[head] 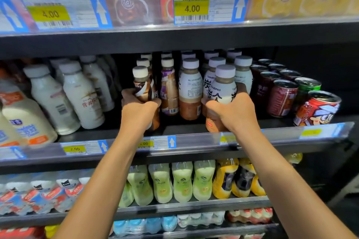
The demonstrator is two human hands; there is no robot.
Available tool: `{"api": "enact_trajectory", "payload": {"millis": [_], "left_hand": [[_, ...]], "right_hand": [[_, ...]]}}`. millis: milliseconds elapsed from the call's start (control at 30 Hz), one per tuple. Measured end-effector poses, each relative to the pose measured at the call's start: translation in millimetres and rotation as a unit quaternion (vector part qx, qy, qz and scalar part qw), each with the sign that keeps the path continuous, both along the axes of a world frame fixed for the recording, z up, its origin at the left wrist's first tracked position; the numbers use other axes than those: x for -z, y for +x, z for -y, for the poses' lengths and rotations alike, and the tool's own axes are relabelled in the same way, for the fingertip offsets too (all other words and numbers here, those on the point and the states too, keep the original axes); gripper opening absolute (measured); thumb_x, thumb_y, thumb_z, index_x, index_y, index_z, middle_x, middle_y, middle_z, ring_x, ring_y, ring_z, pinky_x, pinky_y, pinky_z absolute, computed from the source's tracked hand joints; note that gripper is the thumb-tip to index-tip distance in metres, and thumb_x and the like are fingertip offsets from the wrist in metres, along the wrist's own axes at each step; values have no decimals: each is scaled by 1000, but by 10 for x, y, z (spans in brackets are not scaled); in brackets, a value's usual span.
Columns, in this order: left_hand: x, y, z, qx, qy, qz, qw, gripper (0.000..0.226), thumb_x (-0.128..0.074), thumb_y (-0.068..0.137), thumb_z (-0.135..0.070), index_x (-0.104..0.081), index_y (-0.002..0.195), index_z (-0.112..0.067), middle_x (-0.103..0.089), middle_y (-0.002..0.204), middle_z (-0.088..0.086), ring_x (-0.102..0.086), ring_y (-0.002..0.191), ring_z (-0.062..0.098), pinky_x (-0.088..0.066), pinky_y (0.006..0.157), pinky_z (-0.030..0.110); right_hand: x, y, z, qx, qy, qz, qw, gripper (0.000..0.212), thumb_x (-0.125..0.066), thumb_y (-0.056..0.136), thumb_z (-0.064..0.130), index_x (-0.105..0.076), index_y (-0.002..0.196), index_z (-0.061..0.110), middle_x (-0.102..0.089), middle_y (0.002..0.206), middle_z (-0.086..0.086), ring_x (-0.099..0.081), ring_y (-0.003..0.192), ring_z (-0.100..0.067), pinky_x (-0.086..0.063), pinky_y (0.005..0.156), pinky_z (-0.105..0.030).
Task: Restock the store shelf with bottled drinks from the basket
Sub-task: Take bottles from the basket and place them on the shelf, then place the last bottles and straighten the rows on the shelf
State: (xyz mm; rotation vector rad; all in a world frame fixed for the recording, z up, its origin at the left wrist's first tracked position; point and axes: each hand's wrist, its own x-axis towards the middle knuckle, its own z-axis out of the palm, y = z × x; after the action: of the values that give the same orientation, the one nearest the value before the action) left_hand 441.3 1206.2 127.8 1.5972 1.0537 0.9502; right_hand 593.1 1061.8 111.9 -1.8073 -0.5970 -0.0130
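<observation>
Both arms are up at the middle shelf [182,126], a dark flat board with a clear plastic price strip [155,142] along its front lip, just under the wrists.

The left hand [138,111] is wrapped tight round a slim bottle [141,85]: smooth plastic, ribbed white cap, glossy brown-and-white swirl sleeve. It stands upright at the front of the shelf, fingers curled round its lower half. Just right of that grip stands a purple-labelled bottle [169,91] of tan drink, with matching white caps lined up behind it.

The right hand [236,111] clamps round a stubbier TANBING bottle [223,88] with rounded shoulders, a wide white cap, a white sleeve with bold black characters and brown liquid showing at the base. It too is upright at the shelf's front edge. Between the 2 grips sits another rounded bottle [190,91] with its back label showing.

Right of the right-hand grip are metal cans: dark red ones [282,99] in rows with shiny rims, and 1 red cartoon can [318,110] nearest the front. Well left of the left-hand grip lean milky white bottles [81,101], opaque and smooth.
</observation>
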Motion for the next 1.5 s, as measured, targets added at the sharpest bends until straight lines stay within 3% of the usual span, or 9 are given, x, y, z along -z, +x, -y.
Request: {"api": "enact_trajectory", "payload": {"millis": [300,600,733,867,1000,1100,1233,1400,1500], "left_hand": [[65,53,-106,-14,5,39,999,49,-78,80,-15,-45,117,-17,-61,115,10,-60,103,26,-52,94,43],[102,26,-194,-3,-45,45,998,65,-80,71,-21,-51,129,-17,-64,115,8,-63,105,26,-53,91,42],[-1,-126,-174,-2,-13,47,999,58,-79,69,-35,-61,119,-12,-69,105,3,-67,92,18,-54,75,33],[-157,-331,49,-64,113,83,988,29,-66,82,-37,-52,98,-17,-57,105,2,-55,87,11,-39,64,25],[-285,-318,425,64,207,55,975,17,-65,90,-33,-62,79,-20,-62,73,-9,-54,61,-3,-43,63,23],[-247,-143,878,178,280,31,943,18,-64,90,-30,-64,75,-21,-65,69,-9,-58,66,3,-47,65,24],[-92,194,1667,320,360,-29,876,20,-59,91,-33,-58,72,-25,-61,66,-10,-57,64,8,-48,62,36],[232,672,2712,452,446,-59,770,20,-51,93,-37,-55,78,-24,-58,73,-6,-55,73,17,-44,68,38],[498,982,3386,498,533,-62,682,17,-49,87,-35,-53,77,-22,-55,70,-4,-56,66,22,-48,59,39]], "right_hand": [[-12,-57,-37,38,-28,24,999,52,-86,65,46,-67,96,8,-67,95,-6,-62,90,-23,-48,68,-30],[-89,-212,-25,70,-47,21,996,77,-85,60,55,-56,114,8,-61,105,-4,-60,101,-25,-54,84,-39],[-151,-275,169,55,-41,37,997,86,-82,65,59,-47,126,11,-53,126,-6,-50,119,-25,-48,96,-44],[-241,-341,549,67,-88,125,986,54,-71,83,49,-54,123,17,-56,119,-2,-52,113,-20,-44,90,-35],[-342,-444,1058,83,-193,223,952,24,-52,97,39,-66,107,22,-67,100,4,-61,98,-18,-50,87,-43],[-356,-577,1537,109,-336,229,907,30,-41,101,38,-65,99,22,-68,94,1,-61,90,-23,-50,77,-41],[-265,-726,2204,147,-491,177,840,36,-33,103,45,-61,107,23,-64,105,-1,-60,102,-28,-41,72,-36],[11,-764,3129,212,-542,43,812,34,-30,102,48,-55,99,25,-53,90,2,-59,99,-27,-49,79,-39],[284,-737,3752,277,-556,24,784,30,-32,101,46,-46,86,24,-57,90,-2,-62,98,-30,-46,76,-36]]}}
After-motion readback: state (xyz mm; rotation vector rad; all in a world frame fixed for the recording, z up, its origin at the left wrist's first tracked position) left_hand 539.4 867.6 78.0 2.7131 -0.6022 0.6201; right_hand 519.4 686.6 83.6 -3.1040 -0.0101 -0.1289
